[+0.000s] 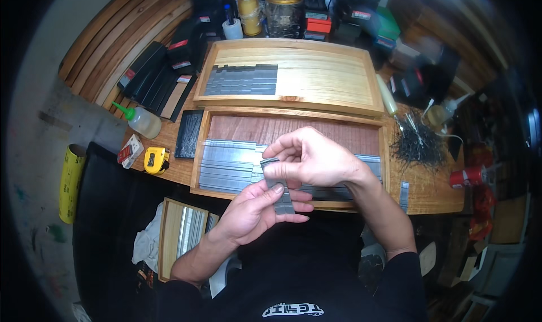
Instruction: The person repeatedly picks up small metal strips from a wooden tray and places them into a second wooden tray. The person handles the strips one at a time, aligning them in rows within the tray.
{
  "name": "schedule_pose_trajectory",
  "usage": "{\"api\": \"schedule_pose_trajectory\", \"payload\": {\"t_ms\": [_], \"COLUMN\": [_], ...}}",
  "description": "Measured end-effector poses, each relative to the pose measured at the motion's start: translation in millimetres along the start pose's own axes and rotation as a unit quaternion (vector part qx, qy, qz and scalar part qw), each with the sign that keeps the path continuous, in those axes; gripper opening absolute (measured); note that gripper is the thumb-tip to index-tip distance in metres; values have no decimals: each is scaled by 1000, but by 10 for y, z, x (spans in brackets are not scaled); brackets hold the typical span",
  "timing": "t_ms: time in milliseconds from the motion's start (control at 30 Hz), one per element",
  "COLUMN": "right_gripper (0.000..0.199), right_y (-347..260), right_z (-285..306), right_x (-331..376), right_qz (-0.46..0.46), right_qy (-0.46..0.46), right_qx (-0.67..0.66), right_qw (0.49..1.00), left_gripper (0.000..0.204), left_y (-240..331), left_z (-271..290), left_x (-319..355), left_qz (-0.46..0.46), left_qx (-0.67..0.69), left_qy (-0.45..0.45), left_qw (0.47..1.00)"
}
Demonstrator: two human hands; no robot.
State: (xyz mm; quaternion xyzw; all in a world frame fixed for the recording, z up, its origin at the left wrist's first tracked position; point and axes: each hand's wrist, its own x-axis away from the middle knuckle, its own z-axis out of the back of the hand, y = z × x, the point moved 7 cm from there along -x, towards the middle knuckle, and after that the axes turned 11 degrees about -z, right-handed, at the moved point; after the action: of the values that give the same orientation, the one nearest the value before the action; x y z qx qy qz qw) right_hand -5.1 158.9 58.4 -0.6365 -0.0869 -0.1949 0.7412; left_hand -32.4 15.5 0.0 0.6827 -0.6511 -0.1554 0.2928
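Note:
My left hand (245,215) is closed around a small stack of grey metal strips (283,202), its thumb lying across them and its fingertips spread behind. Thumb and bent fingers of my right hand (319,158) pinch the far end of the same stack. Both hands are over the near edge of a shallow wooden tray (243,125) with a reddish-brown bottom. Rows of long grey metal strips (226,164) lie in that tray, partly covered by my hands. Behind it, a paler wooden tray (327,68) holds a block of short grey strips (243,80) at its left.
Left of the trays are a black box (189,133), a yellow tape measure (156,160) and a green-tipped bottle (144,121). A pile of thin dark wire-like pieces (418,141) lies to the right, near a red can (467,177). Below the table's edge stands another wooden tray (167,240).

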Motion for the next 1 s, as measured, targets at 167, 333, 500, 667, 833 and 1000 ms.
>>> {"api": "schedule_pose_trajectory", "payload": {"t_ms": [167,333,500,667,833,1000], "right_gripper": [31,49,76,58,57,42], "right_y": [35,35,-4,5,-39,-41], "right_z": [-28,-155,-167,-151,-234,-269], "right_x": [-57,-18,32,49,169,238], "right_qz": [-9,0,16,-24,20,54], "right_qy": [16,22,-35,-30,-18,14], "right_qx": [-59,0,-86,-69,-22,-35], "right_qw": [998,1000,996,997,999,998], "left_gripper": [39,40,41,39,35,32], "left_y": [7,42,78,87,81,1], "left_z": [38,46,17,42,14,88], "left_x": [26,9,22,95,163,232], "left_qz": [0,-13,-30,-32,-24,-16], "left_qx": [-20,-47,-50,-63,-114,-146], "left_qy": [2,0,-5,-26,-21,-25], "left_qw": [1000,999,998,997,993,989]}}
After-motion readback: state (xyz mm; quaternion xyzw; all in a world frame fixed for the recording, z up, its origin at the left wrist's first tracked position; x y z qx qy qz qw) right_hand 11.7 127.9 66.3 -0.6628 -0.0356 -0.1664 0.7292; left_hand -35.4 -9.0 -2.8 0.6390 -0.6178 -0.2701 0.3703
